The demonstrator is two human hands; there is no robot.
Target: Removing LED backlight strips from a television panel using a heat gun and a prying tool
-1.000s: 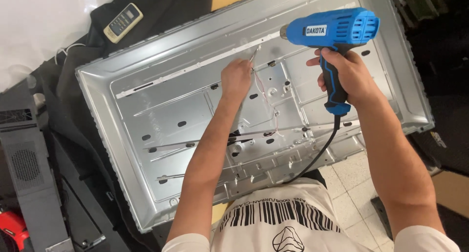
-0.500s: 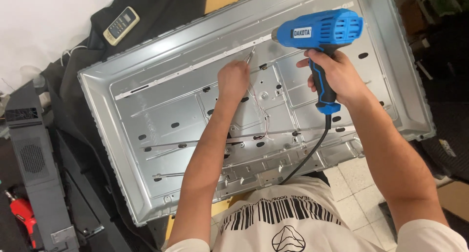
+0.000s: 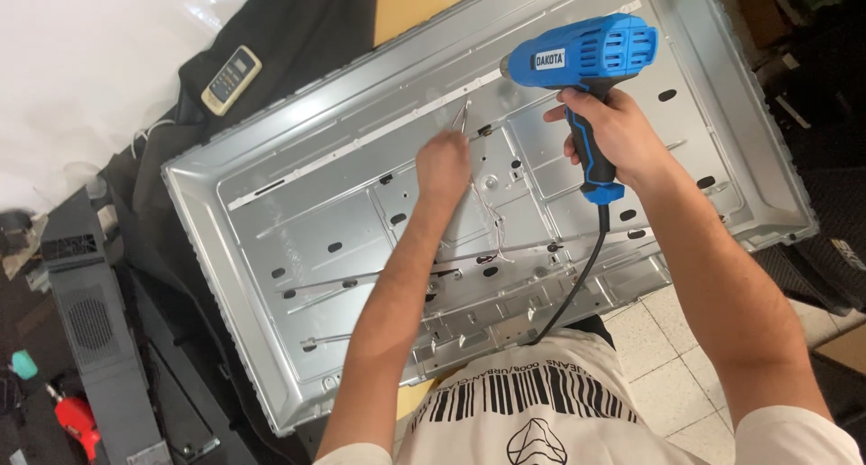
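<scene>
Holding a blue corded heat gun with a pistol grip [image 3: 582, 55] in the right hand [image 3: 612, 133], the person has brought its nozzle slightly lower and closer toward the far long edge of the large silver pressed-metal television back panel [image 3: 316, 239] than it was 1 second ago, while the left hand [image 3: 442, 163] has slid a little along the same edge, so both now converge on 1 spot of the thin white strip [image 3: 361, 145] running along that far edge. That reads as the work settling onto this part of the strip rather than shifting elsewhere. The right fingers [image 3: 577, 113] are wrapped tight round the grip, with the black cable [image 3: 577, 276] trailing down toward the near edge of the panel. The left fingers are curled narrow and seem to pinch a thin pale sliver [image 3: 463, 115] that rises just above them, though whether they truly clamp it I cannot tell. The strip lies just beyond the left fingertips, touching or nearly so, and just beside the nozzle. Off the panel's far left corner, a beige remote control [image 3: 231, 79] rests on black cloth [image 3: 298, 32]; a dark grey speaker-like box [image 3: 90, 321] stands well apart from the left short edge.
</scene>
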